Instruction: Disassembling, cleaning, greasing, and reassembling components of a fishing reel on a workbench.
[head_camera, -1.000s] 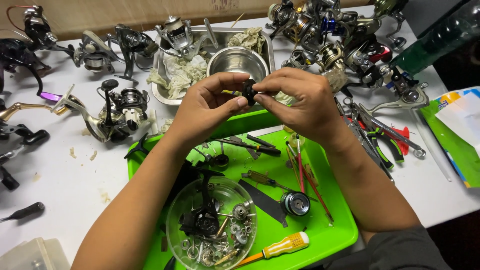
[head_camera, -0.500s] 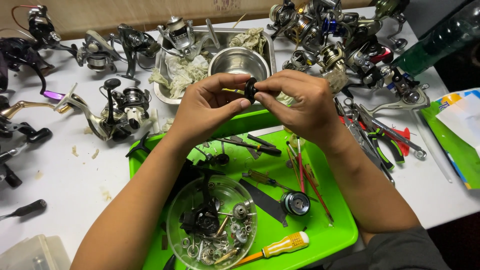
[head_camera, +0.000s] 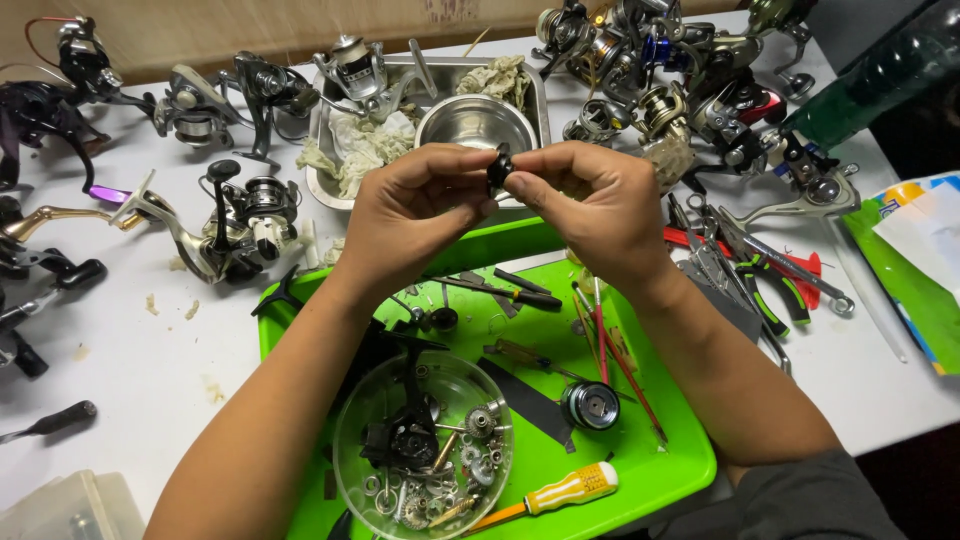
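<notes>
Both hands meet above the far edge of a green tray (head_camera: 660, 470). My left hand (head_camera: 405, 220) and my right hand (head_camera: 595, 205) pinch one small black round reel part (head_camera: 498, 168) between thumbs and fingertips. Under my left forearm on the tray stands a clear round bowl (head_camera: 350, 450) with a black reel body, gears and several small metal pieces. A round dark spool part (head_camera: 590, 405), a yellow-handled screwdriver (head_camera: 570, 490) and thin red-handled tools (head_camera: 610, 350) lie on the tray.
A metal tray (head_camera: 325, 130) behind the hands holds a steel bowl (head_camera: 475, 120) and crumpled rags. Several fishing reels crowd the white table at left (head_camera: 235, 215) and back right (head_camera: 680, 90). Pliers (head_camera: 760, 275) lie right of the green tray; a green bottle (head_camera: 880, 70) at far right.
Both hands have shifted slightly nearer and down together, still turning the small black part between the fingertips. Nothing else on the table moved.
</notes>
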